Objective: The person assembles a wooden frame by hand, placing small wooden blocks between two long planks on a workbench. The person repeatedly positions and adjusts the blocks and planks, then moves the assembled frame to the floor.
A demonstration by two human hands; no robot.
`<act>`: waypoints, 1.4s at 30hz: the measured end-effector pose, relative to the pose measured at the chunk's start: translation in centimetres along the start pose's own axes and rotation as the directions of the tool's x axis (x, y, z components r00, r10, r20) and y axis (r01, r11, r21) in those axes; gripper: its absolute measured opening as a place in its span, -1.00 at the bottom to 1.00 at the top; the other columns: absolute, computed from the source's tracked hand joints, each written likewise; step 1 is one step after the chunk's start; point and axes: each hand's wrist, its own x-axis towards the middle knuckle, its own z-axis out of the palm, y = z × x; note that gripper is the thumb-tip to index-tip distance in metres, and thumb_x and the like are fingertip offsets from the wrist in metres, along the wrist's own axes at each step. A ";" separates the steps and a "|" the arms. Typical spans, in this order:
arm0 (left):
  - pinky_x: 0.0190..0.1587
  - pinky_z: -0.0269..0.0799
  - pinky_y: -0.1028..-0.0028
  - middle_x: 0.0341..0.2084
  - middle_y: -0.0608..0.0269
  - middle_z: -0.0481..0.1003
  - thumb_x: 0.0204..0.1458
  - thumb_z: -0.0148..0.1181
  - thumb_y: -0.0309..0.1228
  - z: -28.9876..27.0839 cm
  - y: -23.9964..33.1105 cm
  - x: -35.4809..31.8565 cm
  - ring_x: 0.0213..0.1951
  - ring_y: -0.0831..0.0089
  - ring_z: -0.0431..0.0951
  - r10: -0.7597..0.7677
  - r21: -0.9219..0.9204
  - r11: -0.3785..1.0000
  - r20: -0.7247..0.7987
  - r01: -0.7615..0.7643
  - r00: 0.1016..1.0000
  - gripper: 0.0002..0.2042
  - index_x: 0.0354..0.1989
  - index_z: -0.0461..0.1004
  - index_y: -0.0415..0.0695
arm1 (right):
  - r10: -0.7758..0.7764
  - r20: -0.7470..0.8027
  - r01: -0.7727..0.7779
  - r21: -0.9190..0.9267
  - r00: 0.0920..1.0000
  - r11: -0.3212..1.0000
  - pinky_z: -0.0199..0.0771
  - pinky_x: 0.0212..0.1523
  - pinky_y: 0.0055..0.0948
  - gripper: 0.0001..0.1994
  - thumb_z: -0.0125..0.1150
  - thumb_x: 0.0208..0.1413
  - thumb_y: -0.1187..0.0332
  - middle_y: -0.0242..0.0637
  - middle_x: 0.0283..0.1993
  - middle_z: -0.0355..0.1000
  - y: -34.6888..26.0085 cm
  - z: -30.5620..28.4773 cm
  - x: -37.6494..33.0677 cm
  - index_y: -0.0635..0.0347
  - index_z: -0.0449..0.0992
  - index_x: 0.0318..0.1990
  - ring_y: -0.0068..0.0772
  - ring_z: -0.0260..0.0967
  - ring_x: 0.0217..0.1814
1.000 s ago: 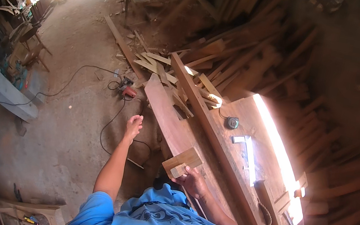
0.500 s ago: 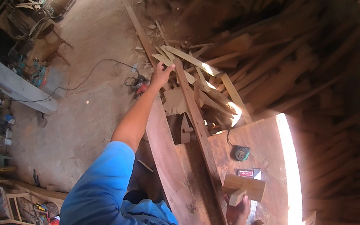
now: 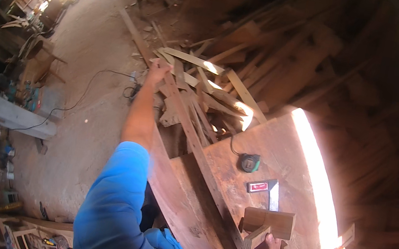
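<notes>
My left arm, in a blue sleeve, reaches forward. My left hand [image 3: 158, 70] is closed round the far end of a long, narrow wooden board [image 3: 192, 136], which slants back toward me along the workbench. Low on the right, my right hand [image 3: 268, 248] grips a T-shaped wooden piece, a flat block [image 3: 270, 223] with a short square stick [image 3: 256, 238] joined to it. It is beside the narrow board, and my fingers partly hide the stick. A wider reddish plank [image 3: 172, 186] lies left of the narrow board.
On the bench top [image 3: 226, 156] lie a tape measure [image 3: 249, 162] and a try square [image 3: 273, 195]. Offcuts [image 3: 207, 80] are heaped beyond the bench, with stacked timber [image 3: 298, 51] to the right. A cable [image 3: 90, 81] trails over the floor at left.
My left hand has moved left to the narrow board's far end. My right hand and the T-shaped piece are lower in view, turned a little. The whole view has shifted.
</notes>
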 end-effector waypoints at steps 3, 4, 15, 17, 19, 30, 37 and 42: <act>0.24 0.33 0.26 0.25 -0.16 0.34 -0.06 0.44 -0.17 -0.4 1.3 -0.6 0.24 0.09 0.39 -0.125 0.001 0.992 0.088 0.126 0.988 -0.14 0.37 0.15 -0.28 | -0.015 -0.073 0.016 0.009 0.997 1.000 0.18 0.33 -0.22 -0.35 0.36 0.09 0.24 -0.23 0.25 0.35 -0.3 -2.3 -1.9 0.28 0.27 0.29 -0.28 0.26 0.33; 0.23 0.33 0.26 0.25 -0.16 0.34 -0.05 0.43 -0.17 -0.3 1.7 -1.0 0.24 0.09 0.40 -0.142 0.049 0.989 0.030 0.141 0.989 -0.14 0.38 0.15 -0.28 | -0.030 -0.091 0.030 0.002 0.995 1.000 0.19 0.33 -0.21 -0.36 0.36 0.09 0.24 -0.23 0.24 0.36 -0.1 -2.8 -1.9 0.29 0.27 0.29 -0.28 0.27 0.32; 0.16 0.39 0.25 0.13 -0.13 0.44 -0.15 0.51 -0.02 3.1 3.2 -18.6 0.17 0.07 0.46 0.018 0.108 0.994 0.054 -0.023 0.998 -0.11 0.30 0.21 -0.20 | -0.063 0.166 0.149 -0.583 0.984 0.798 0.37 0.07 -0.43 -0.67 0.26 0.23 0.33 -0.34 -0.04 0.51 2.0 5.7 10.8 0.32 0.49 0.07 -0.50 0.41 0.01; 0.18 0.39 0.24 0.14 -0.16 0.42 -0.15 0.51 -0.01 3.0 3.8 -21.3 0.19 0.05 0.44 0.007 0.063 0.998 0.059 -0.011 0.998 -0.12 0.29 0.23 -0.22 | -0.032 0.249 0.165 -0.534 0.968 0.829 0.40 0.10 -0.44 -0.71 0.22 0.26 0.45 -0.32 0.01 0.52 3.6 8.4 12.7 0.31 0.48 0.10 -0.50 0.43 0.06; 0.16 0.39 0.24 0.12 -0.17 0.43 -0.13 0.49 0.00 2.8 4.4 -22.3 0.18 0.06 0.45 -0.001 0.071 0.997 0.046 -0.002 0.999 -0.15 0.26 0.26 -0.24 | 0.009 0.251 0.138 -0.562 0.968 0.816 0.41 0.11 -0.43 -0.66 0.21 0.28 0.43 -0.29 0.02 0.52 5.2 10.1 13.2 0.30 0.43 0.17 -0.48 0.44 0.07; 0.25 0.26 0.36 0.11 0.01 0.48 0.11 0.33 -0.09 1.0 2.4 -18.7 0.16 0.34 0.43 -0.049 -0.042 0.997 0.331 0.066 0.942 -0.38 0.26 0.36 -0.18 | 0.051 0.504 0.374 -0.703 0.862 0.605 0.30 0.31 -0.24 -0.43 0.23 0.25 0.32 0.06 0.33 0.32 10.4 13.1 15.7 0.18 0.26 0.39 -0.06 0.26 0.40; 0.21 0.34 0.30 0.10 -0.13 0.50 0.05 0.33 0.02 1.4 1.3 -19.1 0.17 0.13 0.48 0.022 -0.080 0.997 0.310 0.003 0.951 -0.31 0.24 0.39 -0.23 | 0.241 0.410 0.196 -0.775 0.880 0.601 0.20 0.38 -0.25 -0.38 0.22 0.26 0.33 -0.01 0.41 0.26 9.8 12.0 15.3 0.18 0.18 0.44 -0.14 0.21 0.44; 0.16 0.40 0.29 0.05 -0.11 0.53 0.05 0.32 0.03 1.3 1.4 -19.1 0.09 0.13 0.53 0.036 -0.060 0.998 0.264 -0.021 0.964 -0.31 0.24 0.39 -0.22 | 0.124 0.521 0.322 -0.679 0.845 0.660 0.19 0.38 -0.31 -0.40 0.19 0.27 0.37 -0.05 0.40 0.28 10.7 15.6 17.4 0.16 0.18 0.44 -0.21 0.23 0.43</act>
